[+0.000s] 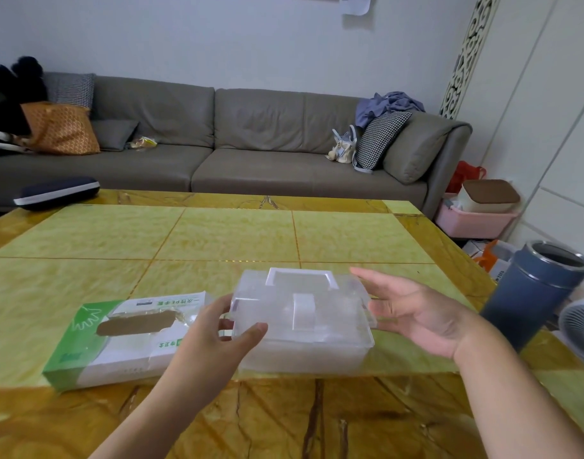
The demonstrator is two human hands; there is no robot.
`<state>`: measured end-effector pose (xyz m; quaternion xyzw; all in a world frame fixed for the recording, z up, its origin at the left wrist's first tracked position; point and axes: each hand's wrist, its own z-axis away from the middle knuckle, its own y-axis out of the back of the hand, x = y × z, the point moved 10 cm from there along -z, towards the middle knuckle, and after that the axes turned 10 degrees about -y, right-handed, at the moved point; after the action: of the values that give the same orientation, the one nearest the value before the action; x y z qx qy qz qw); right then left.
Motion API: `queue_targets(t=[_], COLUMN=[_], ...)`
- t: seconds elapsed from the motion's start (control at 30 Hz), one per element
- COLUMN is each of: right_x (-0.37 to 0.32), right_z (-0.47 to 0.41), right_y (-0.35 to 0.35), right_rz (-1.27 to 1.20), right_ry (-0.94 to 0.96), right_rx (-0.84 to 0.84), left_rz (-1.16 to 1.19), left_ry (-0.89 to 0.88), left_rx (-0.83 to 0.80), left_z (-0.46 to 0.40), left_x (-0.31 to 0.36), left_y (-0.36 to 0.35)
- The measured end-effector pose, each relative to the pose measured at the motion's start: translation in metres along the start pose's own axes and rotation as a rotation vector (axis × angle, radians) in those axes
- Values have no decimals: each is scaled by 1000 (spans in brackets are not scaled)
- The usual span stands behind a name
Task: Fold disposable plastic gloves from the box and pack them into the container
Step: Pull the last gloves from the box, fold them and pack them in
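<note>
A clear plastic container (303, 323) with a closed lid, a front latch and a top handle stands on the table near its front edge. My left hand (214, 332) grips its left end, thumb on the front corner and fingers behind the side. My right hand (413, 313) is spread just right of the container, palm facing it, fingers straight near its right end. A green and white glove box (118, 342) lies flat to the left, its torn top opening showing brown inside.
The yellow-green stone table (217, 240) stretches ahead. A dark blue case (57, 193) lies at its far left corner. A grey sofa (250, 150) stands behind. Off the right edge are a blue cylinder (535, 293), a fan (582, 329) and a pink bin (472, 220).
</note>
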<state>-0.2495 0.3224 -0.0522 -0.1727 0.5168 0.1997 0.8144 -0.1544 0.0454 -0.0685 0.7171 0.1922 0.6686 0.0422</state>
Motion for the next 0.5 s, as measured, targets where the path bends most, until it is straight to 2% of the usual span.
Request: queue_targets(t=[0.27,0.43,0.5], right_x=[-1,-1,-1], right_z=[0,-1,-1], right_y=[-1,-1,-2], right_rz=[200,251,257], right_ry=[30,41,44], right_rx=[4,24,23], left_rz=[154,267,219], left_ry=[3,45,24], left_rx=[-139,-78,-65], left_z=[4,4,3], left_x=[-7,-13,-7], left_y=[1,6,4])
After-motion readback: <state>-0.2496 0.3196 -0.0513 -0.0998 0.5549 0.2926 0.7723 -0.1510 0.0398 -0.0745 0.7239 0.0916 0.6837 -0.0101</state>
